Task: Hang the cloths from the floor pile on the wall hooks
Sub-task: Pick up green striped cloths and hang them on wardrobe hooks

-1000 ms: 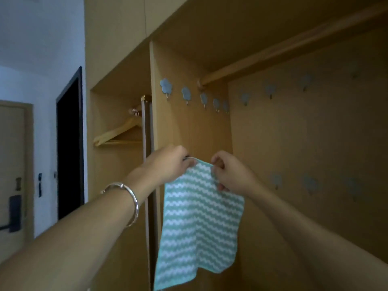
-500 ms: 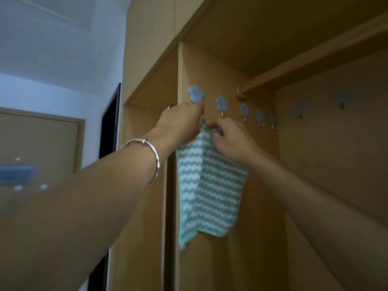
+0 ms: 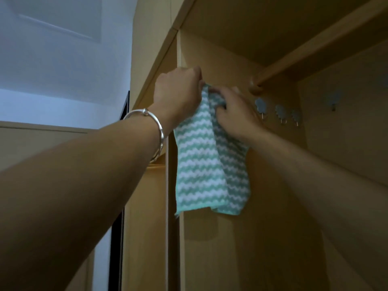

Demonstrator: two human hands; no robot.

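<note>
Here the left hand point(image 3: 178, 91) and right hand point(image 3: 235, 112) both pinch the top edge of the green-and-white wavy-striped cloth point(image 3: 205, 160), which hangs below them, left of the flower-shaped grey wall hooks point(image 3: 261, 105).

The mint-green and white wave-striped fabric cloth point(image 3: 201, 164) hangs in the middle of the frame, creased down its length so one half overlaps the other. Its top edge is bunched between my left grip point(image 3: 178, 91) and my right grip point(image 3: 235, 112), both pinching it. Whether it sits on a hook I cannot tell. Its lower edge hangs free. Right of centre, three blue-grey flower-shaped wall hooks point(image 3: 261, 106) stand in a row on the wooden side panel point(image 3: 241, 238), each with a small metal prong below.
</note>
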